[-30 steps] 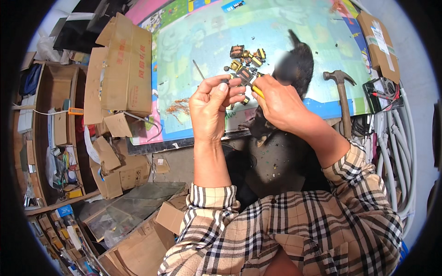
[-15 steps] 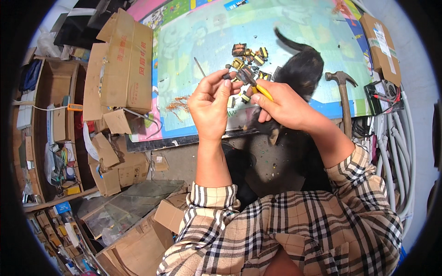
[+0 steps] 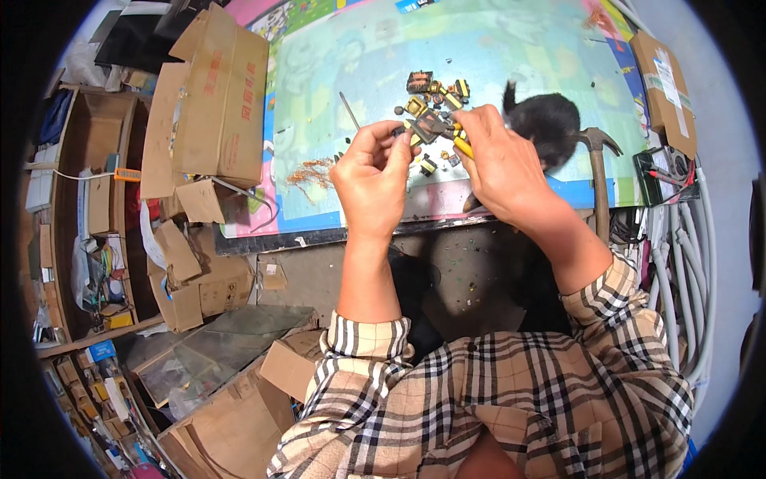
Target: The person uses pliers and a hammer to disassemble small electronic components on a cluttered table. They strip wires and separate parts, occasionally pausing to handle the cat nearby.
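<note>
We pinched a small dark transformer core point(image 3: 428, 126) between our left hand point(image 3: 373, 172) and right hand point(image 3: 496, 156), whose grip also closed on a yellow-handled tool point(image 3: 462, 146), above the tabletop point(image 3: 511, 56).

Left hand point(image 3: 373, 172) and right hand point(image 3: 499, 160) raised together pinching a small dark component point(image 3: 428, 126), yellow-handled tool point(image 3: 461, 145) in the right hand, loose parts point(image 3: 435, 88) scattered on colourful tabletop point(image 3: 359, 64), hammer point(image 3: 598, 172) nearby, cardboard boxes point(image 3: 211, 96) to the left
</note>
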Demonstrator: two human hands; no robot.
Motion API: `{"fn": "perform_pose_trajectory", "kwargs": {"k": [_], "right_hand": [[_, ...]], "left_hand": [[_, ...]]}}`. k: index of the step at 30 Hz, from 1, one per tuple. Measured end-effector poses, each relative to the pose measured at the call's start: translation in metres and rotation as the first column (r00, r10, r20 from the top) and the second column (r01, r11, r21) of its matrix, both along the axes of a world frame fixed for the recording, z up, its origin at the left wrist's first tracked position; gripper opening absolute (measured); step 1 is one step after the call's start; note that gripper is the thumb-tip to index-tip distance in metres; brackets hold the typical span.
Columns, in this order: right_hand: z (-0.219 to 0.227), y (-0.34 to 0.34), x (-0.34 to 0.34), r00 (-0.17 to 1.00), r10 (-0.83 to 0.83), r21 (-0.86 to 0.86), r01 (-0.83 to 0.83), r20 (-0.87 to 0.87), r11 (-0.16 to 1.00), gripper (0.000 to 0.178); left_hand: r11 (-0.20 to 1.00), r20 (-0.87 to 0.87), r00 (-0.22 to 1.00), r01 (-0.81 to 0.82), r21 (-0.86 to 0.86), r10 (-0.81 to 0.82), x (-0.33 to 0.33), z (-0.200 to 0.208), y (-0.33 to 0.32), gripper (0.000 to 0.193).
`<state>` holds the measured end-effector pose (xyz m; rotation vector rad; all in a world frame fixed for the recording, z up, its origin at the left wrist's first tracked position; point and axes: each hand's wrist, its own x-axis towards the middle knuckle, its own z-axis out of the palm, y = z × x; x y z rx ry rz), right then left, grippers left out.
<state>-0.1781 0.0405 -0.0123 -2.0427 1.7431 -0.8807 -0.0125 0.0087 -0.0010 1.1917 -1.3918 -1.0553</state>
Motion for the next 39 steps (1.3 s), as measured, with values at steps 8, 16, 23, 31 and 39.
{"fn": "perform_pose_trajectory", "kwargs": {"k": [8,16,23,31,39], "right_hand": [[-0.0045,0.0035,0.0065,0.996,0.086,0.044,-0.086,-0.012,0.995,0.037],[-0.0005,0.0047,0.0053,0.997,0.069,0.089,-0.065,-0.044,0.994,0.037],[-0.0039,0.0042,0.0041,0.999,0.045,0.059,-0.046,0.019,0.997,0.024],[-0.0013,0.0046,0.0036,0.998,0.052,0.076,-0.054,0.036,0.996,0.024],[-0.0012,0.0049,0.0013,0.997,0.073,0.038,-0.072,-0.030,0.997,0.036]], "left_hand": [[0.998,0.028,0.999,0.035,-0.046,-0.034,0.0004,-0.0030,-0.0001,0.018],[0.999,0.028,0.999,0.039,-0.025,-0.038,-0.0019,-0.0013,0.0031,0.017],[0.995,0.094,0.994,0.061,-0.085,-0.053,0.0020,-0.0033,0.0018,0.013],[0.979,0.100,0.994,0.060,-0.193,-0.042,-0.0006,-0.0023,0.0027,0.014],[0.979,0.081,0.994,0.089,-0.186,-0.075,0.0019,-0.0019,0.0039,0.019]]}}
